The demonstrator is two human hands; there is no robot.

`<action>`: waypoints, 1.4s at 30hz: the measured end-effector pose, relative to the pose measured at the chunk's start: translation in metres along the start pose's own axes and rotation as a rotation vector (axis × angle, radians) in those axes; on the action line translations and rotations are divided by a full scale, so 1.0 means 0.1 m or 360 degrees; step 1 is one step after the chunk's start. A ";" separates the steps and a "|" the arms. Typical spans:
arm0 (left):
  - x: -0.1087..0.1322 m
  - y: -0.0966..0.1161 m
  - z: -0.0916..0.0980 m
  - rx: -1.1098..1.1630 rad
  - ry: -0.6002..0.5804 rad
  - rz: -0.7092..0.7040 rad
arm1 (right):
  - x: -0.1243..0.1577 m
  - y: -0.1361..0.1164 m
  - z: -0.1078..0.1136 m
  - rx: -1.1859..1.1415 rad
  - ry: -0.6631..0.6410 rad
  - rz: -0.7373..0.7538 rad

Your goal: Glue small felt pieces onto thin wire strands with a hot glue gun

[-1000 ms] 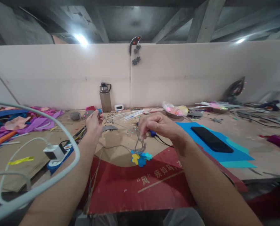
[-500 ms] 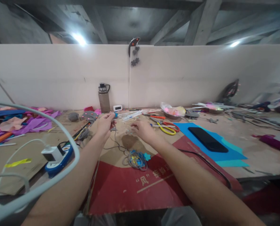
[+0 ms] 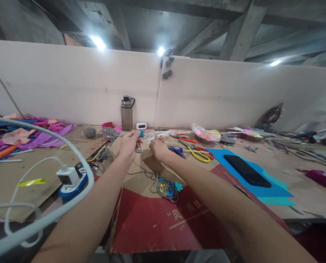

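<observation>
My left hand point(image 3: 129, 147) is closed in a pinch above the cardboard point(image 3: 124, 175), with a small blue piece point(image 3: 141, 133) at its fingertips. Grey cord point(image 3: 141, 160) runs down from there to a loose coil point(image 3: 167, 190) lying over blue and yellow bits. Close by on the right, my right hand point(image 3: 159, 148) has its fingers curled together; what they hold, if anything, is too small to make out. A blue glue gun point(image 3: 177, 151) lies just beyond the right wrist, partly hidden by it. Beside the coil is a turquoise flower-shaped cutout point(image 3: 178, 186).
Yellow-handled scissors point(image 3: 200, 155) and red-handled ones lie to the right, near a black phone point(image 3: 246, 170) on blue sheets point(image 3: 275, 188). A bottle point(image 3: 127, 116) and small white clock point(image 3: 141, 126) stand behind. At left, a white cable point(image 3: 88, 171) arches past a blue power strip point(image 3: 72, 191).
My right hand has moved left, nearer my left hand, and its fingers have drawn together. More of the glue gun shows. The view has shifted slightly, moving the scene to the right.
</observation>
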State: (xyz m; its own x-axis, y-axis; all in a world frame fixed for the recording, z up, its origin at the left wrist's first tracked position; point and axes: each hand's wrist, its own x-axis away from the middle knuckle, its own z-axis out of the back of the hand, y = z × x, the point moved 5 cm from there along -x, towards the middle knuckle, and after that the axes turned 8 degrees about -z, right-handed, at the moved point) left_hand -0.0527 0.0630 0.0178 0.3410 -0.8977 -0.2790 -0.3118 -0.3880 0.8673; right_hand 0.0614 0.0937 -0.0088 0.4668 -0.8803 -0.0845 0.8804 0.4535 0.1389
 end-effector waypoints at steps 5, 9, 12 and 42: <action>0.02 -0.01 0.00 -0.0014 0.0006 0.0021 | -0.14 0.12 -0.06 0.0054 -0.0019 -0.0059; 0.02 -0.03 0.02 -0.0025 0.0010 0.0029 | -0.21 0.17 -0.08 0.0061 -0.0029 -0.0035; 0.02 -0.03 0.02 -0.0017 0.0010 0.0034 | -0.24 0.15 -0.09 0.0061 -0.0025 -0.0030; -0.01 -0.51 0.22 -0.0046 0.0288 0.0122 | -0.12 0.09 0.16 0.0067 0.0042 -0.0027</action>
State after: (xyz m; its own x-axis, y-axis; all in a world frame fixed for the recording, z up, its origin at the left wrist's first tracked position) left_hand -0.0567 0.0789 -0.0350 0.4717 -0.8712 -0.1356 -0.3182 -0.3116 0.8954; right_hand 0.0625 0.1057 0.0089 0.4542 -0.8836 -0.1134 0.8842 0.4317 0.1783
